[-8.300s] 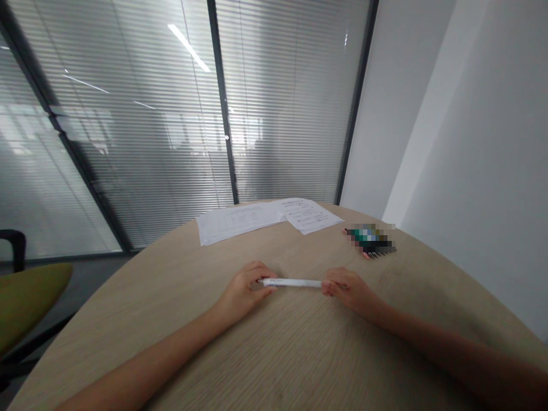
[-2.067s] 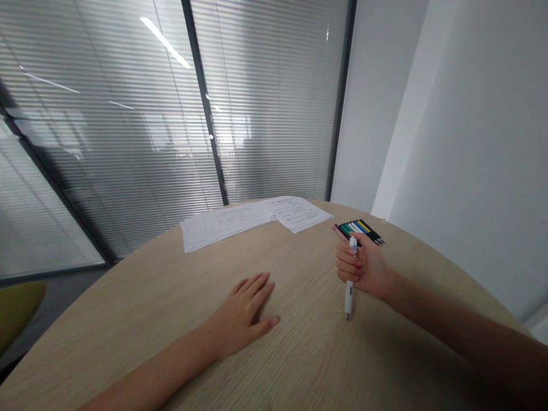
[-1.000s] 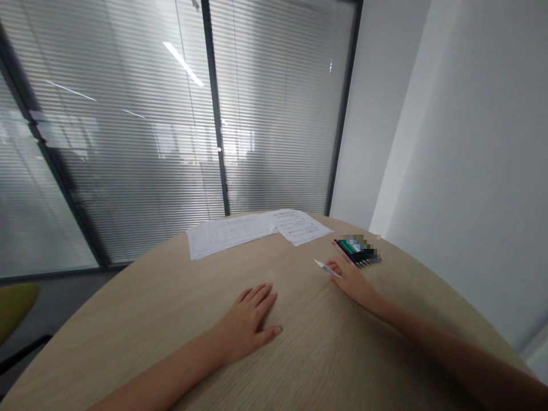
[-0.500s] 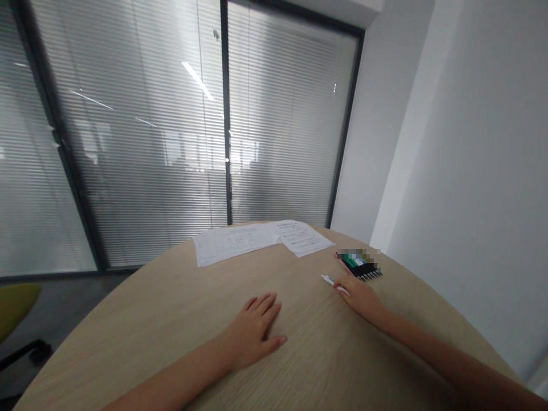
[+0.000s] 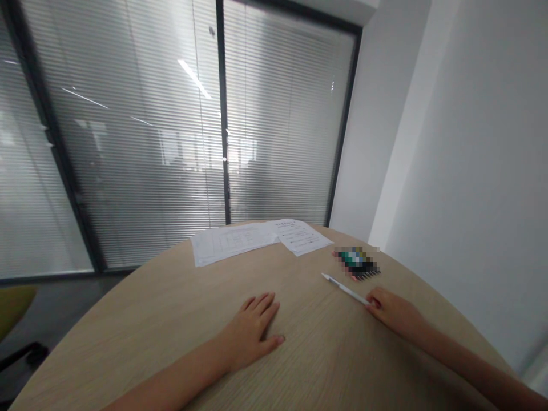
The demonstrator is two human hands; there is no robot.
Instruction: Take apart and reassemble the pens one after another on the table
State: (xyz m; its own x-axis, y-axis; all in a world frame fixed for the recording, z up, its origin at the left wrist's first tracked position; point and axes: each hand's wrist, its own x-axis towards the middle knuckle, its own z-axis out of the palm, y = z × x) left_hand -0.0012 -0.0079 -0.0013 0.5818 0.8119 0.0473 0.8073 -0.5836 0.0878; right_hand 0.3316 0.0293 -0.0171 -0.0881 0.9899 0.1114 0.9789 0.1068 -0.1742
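Note:
A slim white pen [image 5: 349, 291] with a greyish section near its tip lies slanted on the wooden table [image 5: 257, 279], tip toward the far left. At the pen's near end, my right hand [image 5: 391, 311] is closed, thumb and finger pinched on that end. My left hand [image 5: 254, 334] rests palm down on the tabletop, fingers stretched out and thumb apart, holding nothing. Beyond my right hand lies a row of several pens [image 5: 357, 264] side by side, partly blurred by pixelation; green and black ones show among them.
Printed sheets of paper [image 5: 233, 242] lie overlapping at the table's far edge, with one sheet [image 5: 302, 238] on the right. Past the table stand a glass partition with blinds [image 5: 278, 114] and a white wall [image 5: 471, 142]. A yellow-green chair [image 5: 15, 308] is at the left.
My right hand has slid from the pen's middle back to its near end, to the right, uncovering the pen. The pen's tip and my left hand stay nearly in place.

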